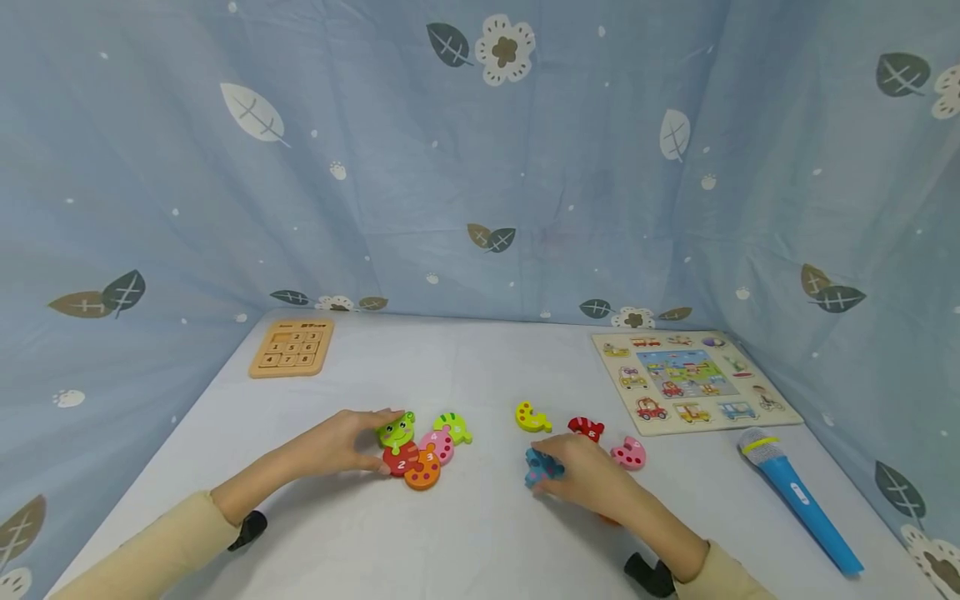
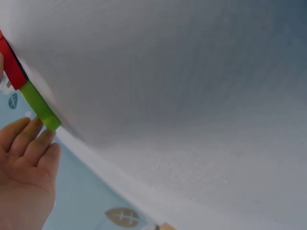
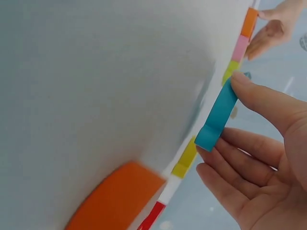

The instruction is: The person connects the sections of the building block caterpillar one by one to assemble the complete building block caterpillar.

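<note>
While your left hand (image 1: 348,444) grips the multicoloured, green-headed caterpillar puzzle (image 1: 423,472) by its edges, your right hand (image 1: 588,477) pinches a flat blue puzzle piece (image 1: 538,469) to its right.

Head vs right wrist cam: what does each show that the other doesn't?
Head only: the number board, picture puzzle board and blue microphone.

Right wrist only: the palm side of the right hand, plus the broad side of an orange piece that head shows just as a sliver under that hand.

Both: the right hand holding the blue piece, the left hand, and the yellow piece.
</note>
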A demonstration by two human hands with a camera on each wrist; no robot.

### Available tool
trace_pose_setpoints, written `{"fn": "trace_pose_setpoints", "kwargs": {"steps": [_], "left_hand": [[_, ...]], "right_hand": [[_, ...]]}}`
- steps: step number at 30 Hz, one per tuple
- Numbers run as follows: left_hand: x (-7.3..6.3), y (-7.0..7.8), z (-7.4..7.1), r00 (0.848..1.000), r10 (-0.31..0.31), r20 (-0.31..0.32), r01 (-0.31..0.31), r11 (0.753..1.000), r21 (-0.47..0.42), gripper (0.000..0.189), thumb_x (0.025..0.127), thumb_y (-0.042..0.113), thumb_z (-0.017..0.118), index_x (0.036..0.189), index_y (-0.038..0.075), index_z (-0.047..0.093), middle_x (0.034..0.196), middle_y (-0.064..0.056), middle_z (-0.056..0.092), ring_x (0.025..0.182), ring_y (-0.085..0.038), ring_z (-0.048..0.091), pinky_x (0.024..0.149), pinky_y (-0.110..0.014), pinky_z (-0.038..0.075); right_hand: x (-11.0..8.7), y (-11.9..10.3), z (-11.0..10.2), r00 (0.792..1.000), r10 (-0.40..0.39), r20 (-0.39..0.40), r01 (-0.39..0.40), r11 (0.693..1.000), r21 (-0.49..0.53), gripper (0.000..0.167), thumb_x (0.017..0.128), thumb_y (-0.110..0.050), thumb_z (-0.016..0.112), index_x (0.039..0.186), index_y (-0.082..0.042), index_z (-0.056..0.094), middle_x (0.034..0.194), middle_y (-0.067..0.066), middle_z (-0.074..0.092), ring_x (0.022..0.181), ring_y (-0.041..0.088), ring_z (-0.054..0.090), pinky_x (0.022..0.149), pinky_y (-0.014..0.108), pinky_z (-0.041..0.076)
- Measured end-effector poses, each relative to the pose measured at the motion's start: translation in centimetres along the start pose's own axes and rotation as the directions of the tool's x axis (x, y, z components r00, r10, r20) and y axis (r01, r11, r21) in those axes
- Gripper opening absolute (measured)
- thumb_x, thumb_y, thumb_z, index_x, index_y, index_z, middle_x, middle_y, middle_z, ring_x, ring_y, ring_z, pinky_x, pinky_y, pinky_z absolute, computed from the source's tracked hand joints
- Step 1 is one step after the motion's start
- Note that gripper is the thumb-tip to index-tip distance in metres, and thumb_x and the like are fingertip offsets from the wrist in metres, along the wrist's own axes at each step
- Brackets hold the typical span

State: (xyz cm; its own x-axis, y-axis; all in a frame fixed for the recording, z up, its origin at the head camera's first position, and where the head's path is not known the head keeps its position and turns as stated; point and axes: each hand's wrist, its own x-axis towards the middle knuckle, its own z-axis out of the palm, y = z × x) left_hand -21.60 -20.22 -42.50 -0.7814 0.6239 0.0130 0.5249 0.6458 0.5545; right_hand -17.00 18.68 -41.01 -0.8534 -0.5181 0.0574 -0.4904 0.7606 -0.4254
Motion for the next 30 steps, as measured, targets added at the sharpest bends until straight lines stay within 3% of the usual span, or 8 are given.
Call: {"fn": "trace_pose_setpoints", "kwargs": {"steps": [6,13,19,26,30], "left_hand": [[0.0,0.1,0.0,1.000,-0.005,-0.002,0.005,1.000,-0.006,0.083,0.075,0.045,0.079,0.142,0.007,0.048,0.144,-0.019,0.045,0.132,-0.036,0.043,0.107,-0.051,0.037],[-0.1,0.0,-0.1,1.000,0.001,0.002,-0.001,1.000,0.006,0.083,0.075,0.047,0.078,0.142,0.009,0.048,0.144,-0.018,0.045,0.133,-0.035,0.042,0.106,-0.050,0.038],[-0.2,-0.2,-0.4,1.000,0.006,-0.008,-0.006,1.000,0.023,0.082,0.075,0.048,0.077,0.141,0.008,0.049,0.143,-0.018,0.046,0.132,-0.035,0.043,0.105,-0.050,0.039],[-0.5,-0.6,-0.5,1.000,0.016,-0.014,-0.015,1.000,0.022,0.082,0.075,0.047,0.078,0.140,0.005,0.050,0.142,-0.021,0.046,0.131,-0.037,0.043,0.105,-0.051,0.038],[-0.5,-0.8,-0.5,1.000,0.015,-0.016,-0.015,0.999,0.029,0.083,0.074,0.050,0.077,0.140,0.007,0.050,0.143,-0.020,0.046,0.132,-0.036,0.043,0.106,-0.051,0.038]], "right_hand": [[1.2,-0.9,0.4,0.999,-0.034,-0.025,0.034,0.999,-0.002,0.052,0.075,-0.026,0.084,0.117,0.000,0.068,0.115,0.007,0.069,0.098,0.016,0.062,0.085,0.033,0.056],[2.7,-2.2,0.7,0.997,-0.030,-0.066,0.032,0.999,0.033,0.050,0.075,-0.026,0.084,0.115,0.000,0.069,0.110,0.008,0.070,0.087,0.013,0.060,0.073,0.023,0.056],[3.9,-3.0,1.0,0.995,-0.049,-0.085,0.051,0.998,0.020,0.049,0.076,-0.026,0.084,0.114,0.001,0.069,0.108,0.009,0.071,0.089,0.013,0.063,0.077,0.026,0.056],[5.2,-3.7,1.3,0.998,-0.035,-0.059,0.038,0.998,0.041,0.050,0.078,-0.025,0.083,0.116,0.003,0.068,0.109,0.010,0.070,0.086,0.013,0.061,0.072,0.020,0.055],[5.9,-4.1,1.6,0.998,-0.021,-0.057,0.023,0.999,0.038,0.050,0.078,-0.025,0.082,0.117,0.002,0.068,0.110,0.009,0.070,0.091,0.014,0.062,0.079,0.023,0.056]]}}
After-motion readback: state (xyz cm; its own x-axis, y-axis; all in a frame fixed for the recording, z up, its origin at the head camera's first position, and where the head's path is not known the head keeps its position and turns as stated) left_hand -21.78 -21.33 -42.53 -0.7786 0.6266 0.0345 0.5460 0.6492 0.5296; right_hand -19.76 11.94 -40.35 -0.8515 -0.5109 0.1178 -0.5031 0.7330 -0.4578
